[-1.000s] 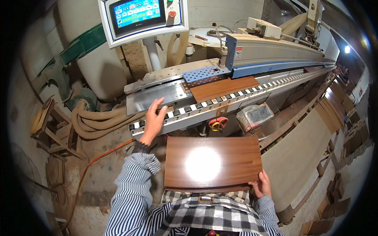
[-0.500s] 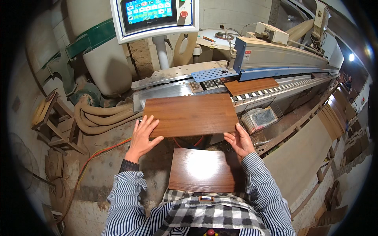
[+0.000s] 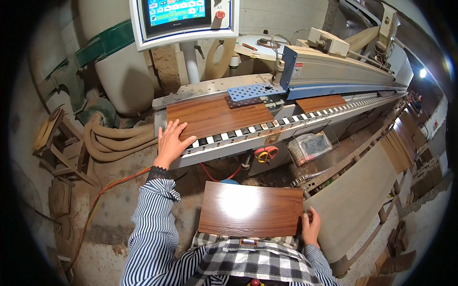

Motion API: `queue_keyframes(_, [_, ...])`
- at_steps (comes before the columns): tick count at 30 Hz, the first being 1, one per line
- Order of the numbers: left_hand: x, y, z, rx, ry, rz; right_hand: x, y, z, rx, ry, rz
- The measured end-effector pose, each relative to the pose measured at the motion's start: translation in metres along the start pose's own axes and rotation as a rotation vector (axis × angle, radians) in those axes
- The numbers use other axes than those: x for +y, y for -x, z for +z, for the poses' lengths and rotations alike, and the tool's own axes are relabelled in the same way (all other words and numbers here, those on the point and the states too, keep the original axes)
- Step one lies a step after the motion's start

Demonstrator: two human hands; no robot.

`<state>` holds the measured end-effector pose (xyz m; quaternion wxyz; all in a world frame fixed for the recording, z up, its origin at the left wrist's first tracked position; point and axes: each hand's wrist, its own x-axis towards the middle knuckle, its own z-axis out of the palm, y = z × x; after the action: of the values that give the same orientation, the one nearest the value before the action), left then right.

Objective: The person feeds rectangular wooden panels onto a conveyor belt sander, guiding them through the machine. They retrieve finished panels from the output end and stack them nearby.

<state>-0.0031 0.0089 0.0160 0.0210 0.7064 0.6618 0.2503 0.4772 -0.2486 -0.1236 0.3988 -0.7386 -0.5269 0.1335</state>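
We look down at our two bare hands beside a long woodworking machine. Our left hand lies open, fingers spread flat on the near corner of a brown wood-grain panel resting on the machine's roller track. Our right hand curls around the right edge of a second glossy panel held level against our checked apron — fingers on top, grip partly hidden. Both panels look stiff, thin and smooth, likely slippery on the face, so edges and corners seem the safest hold. Beyond the left hand a blue guide plate bounds the panel; a further panel lies well apart along the track. Between the hands the floor gap stays open.
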Motion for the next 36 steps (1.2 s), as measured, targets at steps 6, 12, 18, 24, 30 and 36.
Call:
queue_keyframes(6, [-0.003,0.009,0.003,0.044,-0.084,-0.092,0.007,0.042,0.032,0.018,0.021,0.14])
queue_keyframes(12, [-0.008,0.018,0.001,0.074,-0.122,-0.129,0.006,0.028,0.035,0.081,-0.047,0.227])
queue_keyframes(18, [-0.01,0.02,0.004,0.119,-0.127,-0.127,0.004,0.017,0.027,0.13,-0.066,0.152])
queue_keyframes(24, [-0.011,0.021,0.004,0.117,-0.123,-0.138,-0.004,-0.001,0.0,-0.244,-0.897,0.688])
queue_keyframes(30, [-0.012,0.021,0.005,0.11,-0.118,-0.133,0.002,-0.003,0.003,-0.259,-0.888,0.723])
queue_keyframes(36, [-0.008,0.021,0.003,0.109,-0.086,-0.131,0.003,0.0,0.007,-0.226,-0.906,0.724])
